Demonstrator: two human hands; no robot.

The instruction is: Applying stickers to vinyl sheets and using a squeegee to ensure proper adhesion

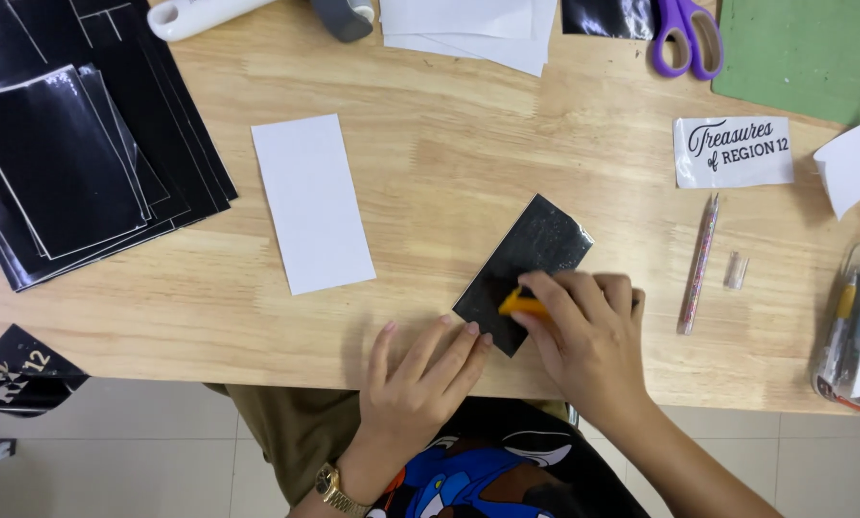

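Note:
A small glossy black rectangle (529, 257) lies tilted on the wooden table (449, 144) near its front edge. My right hand (583, 336) is closed on a small orange tool (520, 306) and presses it onto the near part of the black piece. My left hand (418, 379) lies flat beside it, fingers spread, with fingertips touching the piece's near corner; a gold watch is on that wrist.
A white paper rectangle (312, 203) lies left of the piece. A stack of black sheets (75, 153) fills the far left. Right side: a pen (698, 264), its clear cap (735, 270), a printed white sticker (733, 152), a clear pencil case (857, 336). Purple scissors (684, 36) and a green mat (813, 53) lie at the back.

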